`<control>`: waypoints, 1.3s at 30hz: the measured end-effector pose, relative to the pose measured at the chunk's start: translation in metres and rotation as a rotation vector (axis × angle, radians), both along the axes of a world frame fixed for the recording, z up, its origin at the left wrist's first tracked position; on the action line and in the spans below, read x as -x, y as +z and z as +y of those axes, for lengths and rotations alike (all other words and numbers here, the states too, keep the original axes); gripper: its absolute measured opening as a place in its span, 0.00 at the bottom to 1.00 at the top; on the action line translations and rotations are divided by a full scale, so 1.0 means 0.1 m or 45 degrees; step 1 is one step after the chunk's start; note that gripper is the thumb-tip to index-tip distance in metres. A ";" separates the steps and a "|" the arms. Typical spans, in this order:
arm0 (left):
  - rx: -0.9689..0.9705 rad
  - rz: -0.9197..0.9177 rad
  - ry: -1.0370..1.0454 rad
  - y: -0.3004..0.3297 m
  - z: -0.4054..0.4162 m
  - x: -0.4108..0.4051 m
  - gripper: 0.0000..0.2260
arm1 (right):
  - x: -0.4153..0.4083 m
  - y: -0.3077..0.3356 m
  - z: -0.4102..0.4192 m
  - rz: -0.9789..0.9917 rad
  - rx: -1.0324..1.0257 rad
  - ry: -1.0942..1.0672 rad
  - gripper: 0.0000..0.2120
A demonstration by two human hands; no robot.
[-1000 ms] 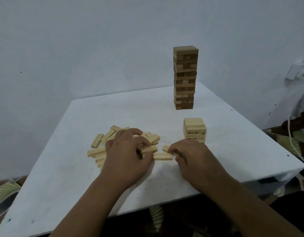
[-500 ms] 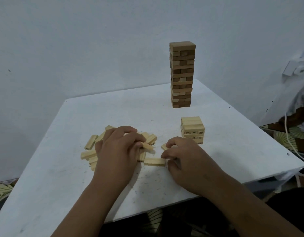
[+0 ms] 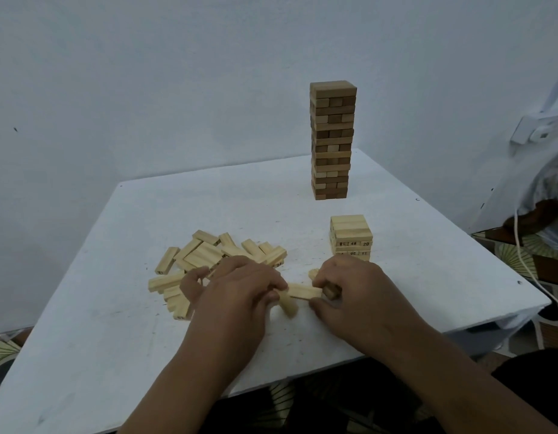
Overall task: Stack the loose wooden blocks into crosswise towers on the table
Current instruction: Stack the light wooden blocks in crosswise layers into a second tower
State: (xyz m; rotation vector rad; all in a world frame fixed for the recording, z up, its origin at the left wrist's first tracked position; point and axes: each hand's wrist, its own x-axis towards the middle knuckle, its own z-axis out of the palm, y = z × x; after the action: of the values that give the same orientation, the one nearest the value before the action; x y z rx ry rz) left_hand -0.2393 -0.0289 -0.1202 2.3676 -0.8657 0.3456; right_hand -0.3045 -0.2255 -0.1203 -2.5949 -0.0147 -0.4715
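Observation:
A pile of loose pale wooden blocks (image 3: 208,255) lies on the white table (image 3: 302,227) at centre left. My left hand (image 3: 237,292) pinches a pale block (image 3: 287,303) at the pile's right edge. My right hand (image 3: 356,289) grips a block (image 3: 331,291), its fingers curled over it. Another pale block (image 3: 304,291) lies flat between the two hands. A short pale tower (image 3: 351,234) with printed numbers stands just behind my right hand. A tall darker tower (image 3: 332,139) stands at the table's far side.
The table's near edge runs under my forearms and its right corner (image 3: 534,303) is close to my right hand. A white cable (image 3: 522,255) hangs off to the right. Patterned floor shows below the table.
My left hand has pulled a block out of the pile toward the right. My right hand has curled over a block beside the flat one. The towers stand as before.

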 end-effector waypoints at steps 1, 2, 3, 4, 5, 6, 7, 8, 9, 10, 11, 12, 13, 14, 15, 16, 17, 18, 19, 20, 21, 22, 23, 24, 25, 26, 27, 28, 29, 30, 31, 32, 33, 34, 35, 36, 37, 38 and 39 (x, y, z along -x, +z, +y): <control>-0.016 0.001 0.001 0.01 -0.03 0.02 0.09 | 0.02 0.01 -0.01 0.010 0.003 -0.003 0.07; -0.034 -0.002 -0.003 0.01 -0.06 0.03 0.10 | 0.03 0.02 -0.02 0.020 0.004 -0.003 0.07; -0.053 -0.004 -0.008 0.00 -0.08 0.03 0.11 | 0.05 0.02 -0.03 0.027 -0.001 -0.001 0.08; -0.071 -0.017 -0.008 -0.01 -0.09 0.02 0.12 | 0.06 0.02 -0.04 0.040 -0.010 0.002 0.08; -0.089 -0.033 -0.002 -0.02 -0.11 0.02 0.13 | 0.08 0.03 -0.06 0.062 -0.019 0.004 0.10; -0.107 -0.046 0.014 -0.03 -0.12 0.02 0.13 | 0.10 0.04 -0.08 0.084 -0.029 0.008 0.11; -0.118 -0.056 0.029 -0.03 -0.13 0.03 0.13 | 0.12 0.05 -0.11 0.102 -0.036 0.016 0.12; -0.124 -0.072 0.036 -0.02 -0.14 0.03 0.13 | 0.14 0.06 -0.13 0.109 -0.042 0.028 0.11; -0.131 -0.096 0.032 -0.02 -0.16 0.04 0.13 | 0.15 0.07 -0.15 0.110 -0.049 0.041 0.11; -0.138 -0.121 0.026 -0.01 -0.17 0.04 0.14 | 0.15 0.07 -0.17 0.110 -0.057 0.051 0.11; -0.145 -0.137 0.021 -0.01 -0.18 0.05 0.15 | 0.16 0.08 -0.18 0.113 -0.067 0.058 0.11; -0.151 -0.142 0.018 -0.01 -0.18 0.05 0.15 | 0.15 0.07 -0.18 0.120 -0.074 0.064 0.11; -0.160 -0.139 0.019 -0.01 -0.17 0.05 0.15 | 0.15 0.07 -0.18 0.123 -0.074 0.067 0.10; -0.168 -0.129 0.024 -0.01 -0.16 0.04 0.15 | 0.14 0.06 -0.18 0.123 -0.070 0.064 0.10; -0.175 -0.113 0.033 -0.01 -0.15 0.04 0.14 | 0.13 0.06 -0.17 0.119 -0.062 0.055 0.09; -0.180 -0.099 0.041 -0.02 -0.13 0.03 0.13 | 0.12 0.06 -0.17 0.114 -0.058 0.044 0.08; -0.181 -0.090 0.046 -0.02 -0.12 0.03 0.12 | 0.11 0.05 -0.17 0.113 -0.058 0.036 0.07; -0.180 -0.087 0.046 -0.02 -0.12 0.03 0.11 | 0.11 0.06 -0.16 0.117 -0.061 0.035 0.07; -0.179 -0.090 0.042 -0.03 -0.12 0.03 0.10 | 0.11 0.05 -0.15 0.122 -0.066 0.044 0.07; -0.179 -0.097 0.038 -0.03 -0.12 0.03 0.08 | 0.10 0.05 -0.15 0.122 -0.071 0.061 0.07; -0.182 -0.102 0.032 -0.04 -0.12 0.04 0.07 | 0.10 0.05 -0.15 0.124 -0.079 0.084 0.08; -0.185 -0.105 0.024 -0.04 -0.13 0.04 0.07 | 0.10 0.05 -0.17 0.129 -0.097 0.106 0.08; -0.189 -0.104 0.017 -0.04 -0.13 0.04 0.07 | 0.10 0.06 -0.18 0.140 -0.124 0.128 0.10; -0.197 -0.099 0.012 -0.03 -0.13 0.05 0.08 | 0.11 0.06 -0.21 0.152 -0.152 0.153 0.11; -0.206 -0.091 0.013 -0.03 -0.14 0.05 0.09 | 0.11 0.07 -0.24 0.160 -0.172 0.181 0.13; -0.211 -0.084 0.014 -0.02 -0.14 0.06 0.10 | 0.12 0.08 -0.27 0.166 -0.186 0.206 0.14; -0.210 -0.080 0.014 -0.02 -0.14 0.06 0.11 | 0.12 0.09 -0.29 0.171 -0.197 0.224 0.16; -0.204 -0.083 0.011 -0.01 -0.15 0.07 0.10 | 0.12 0.09 -0.31 0.165 -0.206 0.238 0.17; -0.192 -0.091 0.003 -0.01 -0.15 0.07 0.10 | 0.12 0.09 -0.32 0.147 -0.206 0.248 0.18; -0.184 -0.097 -0.011 -0.01 -0.15 0.07 0.10 | 0.11 0.08 -0.33 0.125 -0.202 0.259 0.18; -0.181 -0.099 -0.032 -0.01 -0.16 0.07 0.11 | 0.10 0.07 -0.33 0.108 -0.197 0.271 0.17; -0.181 -0.096 -0.059 -0.02 -0.16 0.06 0.12 | 0.09 0.06 -0.33 0.102 -0.195 0.283 0.17; -0.184 -0.090 -0.082 -0.03 -0.16 0.05 0.14 | 0.08 0.06 -0.32 0.101 -0.196 0.291 0.17; -0.188 -0.081 -0.100 -0.04 -0.17 0.04 0.14 | 0.08 0.06 -0.33 0.106 -0.201 0.295 0.17; -0.190 -0.072 -0.112 -0.05 -0.18 0.03 0.15 | 0.08 0.07 -0.33 0.110 -0.205 0.298 0.17; -0.188 -0.068 -0.120 -0.06 -0.18 0.02 0.14 | 0.07 0.08 -0.34 0.113 -0.206 0.301 0.17; -0.181 -0.072 -0.129 -0.07 -0.18 0.01 0.14 | 0.07 0.10 -0.35 0.117 -0.204 0.302 0.16; -0.173 -0.085 -0.140 -0.07 -0.18 0.00 0.14 | 0.07 0.12 -0.36 0.120 -0.197 0.302 0.17; -0.168 -0.099 -0.156 -0.07 -0.18 -0.01 0.14 | 0.07 0.13 -0.37 0.119 -0.182 0.302 0.17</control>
State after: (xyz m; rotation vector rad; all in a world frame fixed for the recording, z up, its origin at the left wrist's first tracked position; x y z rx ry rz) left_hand -0.2385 -0.0466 -0.1267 2.4206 -1.0949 0.3424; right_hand -0.3118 -0.2622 -0.1071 -2.4318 -0.2455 -0.2552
